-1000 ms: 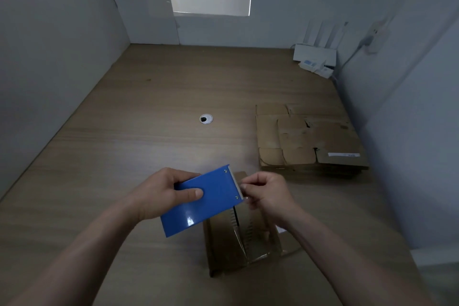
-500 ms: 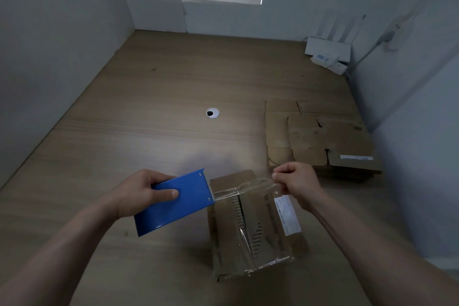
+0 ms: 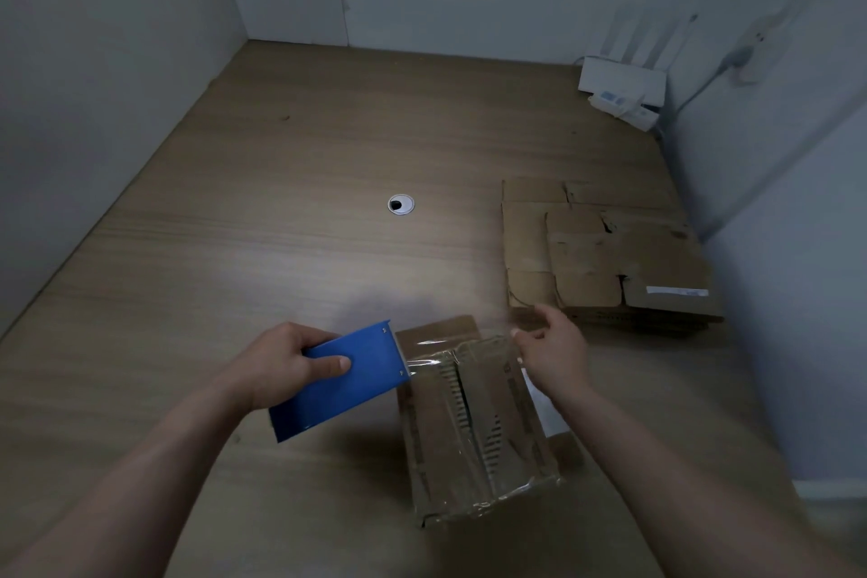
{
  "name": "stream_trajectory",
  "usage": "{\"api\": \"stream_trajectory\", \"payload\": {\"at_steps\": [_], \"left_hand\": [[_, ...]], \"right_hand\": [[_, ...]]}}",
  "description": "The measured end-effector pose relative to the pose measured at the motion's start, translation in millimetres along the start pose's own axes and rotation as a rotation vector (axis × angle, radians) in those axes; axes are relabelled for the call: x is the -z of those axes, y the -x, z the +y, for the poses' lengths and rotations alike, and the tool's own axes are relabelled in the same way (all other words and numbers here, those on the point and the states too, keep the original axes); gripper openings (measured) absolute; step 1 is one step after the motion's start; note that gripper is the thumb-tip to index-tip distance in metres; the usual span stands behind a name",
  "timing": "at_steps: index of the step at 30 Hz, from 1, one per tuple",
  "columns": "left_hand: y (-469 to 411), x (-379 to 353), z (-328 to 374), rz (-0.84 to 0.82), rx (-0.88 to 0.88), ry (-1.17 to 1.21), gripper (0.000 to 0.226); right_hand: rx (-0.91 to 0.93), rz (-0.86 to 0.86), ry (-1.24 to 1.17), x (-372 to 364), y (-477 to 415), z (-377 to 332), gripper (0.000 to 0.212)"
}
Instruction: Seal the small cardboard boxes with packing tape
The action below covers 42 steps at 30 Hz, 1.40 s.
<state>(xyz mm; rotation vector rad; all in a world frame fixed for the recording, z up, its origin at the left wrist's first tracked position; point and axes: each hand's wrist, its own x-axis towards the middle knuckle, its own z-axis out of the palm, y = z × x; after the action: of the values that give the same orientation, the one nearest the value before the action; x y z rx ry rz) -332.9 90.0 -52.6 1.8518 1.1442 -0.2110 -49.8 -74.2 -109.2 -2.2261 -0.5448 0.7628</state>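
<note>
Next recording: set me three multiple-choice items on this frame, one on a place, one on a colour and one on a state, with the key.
1. Where on the wooden table is the stack of flattened brown cardboard?
A. Far left
B. On the right, beyond the small brown cardboard box
C. Under the box

2. What colour is the flat tape dispenser that the left hand holds?
A. Red
B. White
C. Blue

3. What state is the clear packing tape in?
A. Stretched from the dispenser to the right hand, over the box
B. Cut, lying on the table
C. Wholly inside the dispenser

Key: 1 B, the stack lies by the right wall, past the box. 2 C, its body is plainly blue. 3 A, the right hand's fingers pinch its free end.
</note>
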Motion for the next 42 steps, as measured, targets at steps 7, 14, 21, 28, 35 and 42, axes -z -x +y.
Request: {"api": "stream_trajectory", "payload": {"at_steps": [7,14,21,28,35,42], "left_hand": [[-1,-4,0,0.002,0.027,0.015,0.02],[4,-4,-6,0.005,-0.001,0.082,0.021],[22,2,-25,-0.001,-0.011,0.143,0.017],[32,11,-35,-0.001,0.039,0.096,0.017],[29,9,-26,0.034,0.111,-0.015,0.021],[6,-17,6,0.089,0.211,-0.346,0.037]], "right_hand": [[0.546,0.063,0.547,-32,37,-15,0.055],[0.458,-0.227,0.75,-29,28,11,0.06],[0.48,-0.231,0.742,-30,31,11,0.06],[0.517,-0.208,0.742,-34,24,19,0.062],[0.537,-0.189,0.742,-36,25,20,0.071],[0.542,-0.186,0.722,-35,29,17,0.072]]}}
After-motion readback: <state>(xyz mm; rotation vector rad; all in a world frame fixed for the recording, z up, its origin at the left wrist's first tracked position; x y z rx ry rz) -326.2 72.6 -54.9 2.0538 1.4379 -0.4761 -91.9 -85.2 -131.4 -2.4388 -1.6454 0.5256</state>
